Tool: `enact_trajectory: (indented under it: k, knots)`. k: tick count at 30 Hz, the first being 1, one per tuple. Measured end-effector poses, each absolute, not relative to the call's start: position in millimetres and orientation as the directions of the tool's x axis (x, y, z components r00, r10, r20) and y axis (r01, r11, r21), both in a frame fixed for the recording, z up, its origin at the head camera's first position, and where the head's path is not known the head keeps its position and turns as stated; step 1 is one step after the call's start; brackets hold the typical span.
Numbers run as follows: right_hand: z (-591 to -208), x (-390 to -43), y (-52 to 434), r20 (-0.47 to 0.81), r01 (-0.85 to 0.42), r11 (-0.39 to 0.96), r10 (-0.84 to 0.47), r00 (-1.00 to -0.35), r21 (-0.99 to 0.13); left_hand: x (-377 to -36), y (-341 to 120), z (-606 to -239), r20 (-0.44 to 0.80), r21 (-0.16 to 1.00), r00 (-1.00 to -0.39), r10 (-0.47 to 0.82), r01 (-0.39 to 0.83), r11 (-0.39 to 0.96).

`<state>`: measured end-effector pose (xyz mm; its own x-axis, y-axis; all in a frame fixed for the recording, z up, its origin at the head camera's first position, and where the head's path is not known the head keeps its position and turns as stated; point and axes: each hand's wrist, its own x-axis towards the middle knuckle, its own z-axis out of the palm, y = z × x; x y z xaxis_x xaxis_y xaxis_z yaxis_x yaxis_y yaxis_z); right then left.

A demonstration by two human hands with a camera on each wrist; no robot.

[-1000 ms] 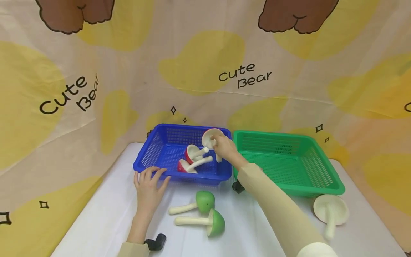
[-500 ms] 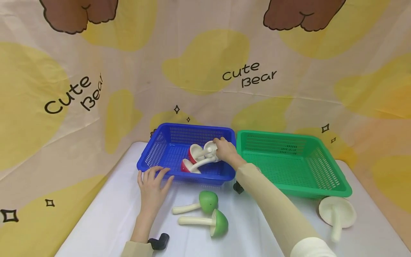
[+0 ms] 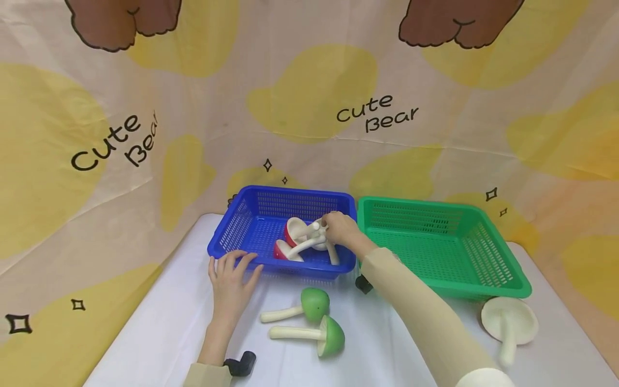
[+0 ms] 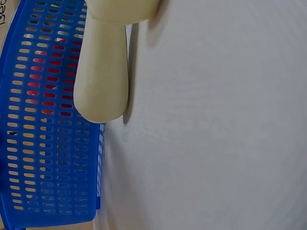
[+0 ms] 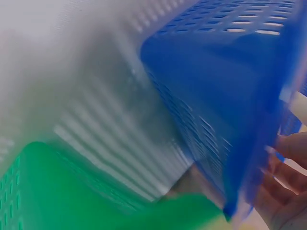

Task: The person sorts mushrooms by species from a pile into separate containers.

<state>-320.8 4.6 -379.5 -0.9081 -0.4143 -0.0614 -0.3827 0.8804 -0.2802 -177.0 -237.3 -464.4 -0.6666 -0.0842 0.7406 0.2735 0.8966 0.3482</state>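
My right hand (image 3: 344, 230) reaches into the right end of the blue basket (image 3: 285, 267) and pinches a white-stemmed toy mushroom (image 3: 333, 253); its fingertips are partly hidden. Beside it in the basket lie two red-capped toy mushrooms (image 3: 295, 231), stems pointing right. In the right wrist view, bent fingers (image 5: 288, 172) show behind the basket wall. At the basket's front left corner, my left hand (image 3: 231, 287) rests its spread fingers on the rim. Two green-capped toy mushrooms (image 3: 315, 305) lie on the table before the basket, and the left wrist view shows a pale stem (image 4: 101, 76) close up.
A green basket (image 3: 498, 287) stands right of the blue one, close beside it. Another toy mushroom (image 3: 510, 322) lies gills up by its front right corner. A patterned cloth (image 3: 300, 97) hangs behind the white table (image 3: 159, 333).
My right hand has lowered the toy mushroom into the blue basket, next to the red-capped ones. The left hand has stayed at the rim. The head view has shifted slightly.
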Motion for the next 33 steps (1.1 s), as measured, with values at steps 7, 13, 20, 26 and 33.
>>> enact_trajectory:
  k: [7,13,20,26,33]
  knots:
    - [-358,-307,18,0.023,-0.431,0.863,-0.441,-0.897,-0.263,-178,-235,-464,0.744,0.346,-0.663,-0.080,0.280,0.895]
    - [-346,-291,28,0.119,-0.460,0.847,-0.445,-0.888,-0.267,-178,-234,-462,0.750,0.338,-0.658,-0.074,0.284,0.897]
    - [-340,-268,38,0.197,-0.489,0.816,-0.448,-0.872,-0.308,-176,-236,-462,0.725,0.346,-0.684,-0.078,0.264,0.900]
    - [-336,-248,46,0.260,-0.495,0.799,-0.426,-0.866,-0.341,-176,-237,-464,0.725,0.350,-0.684,-0.081,0.264,0.899]
    - [-334,-222,62,0.336,-0.490,0.775,-0.373,-0.865,-0.399,-176,-237,-463,0.720,0.360,-0.689,-0.083,0.268,0.893]
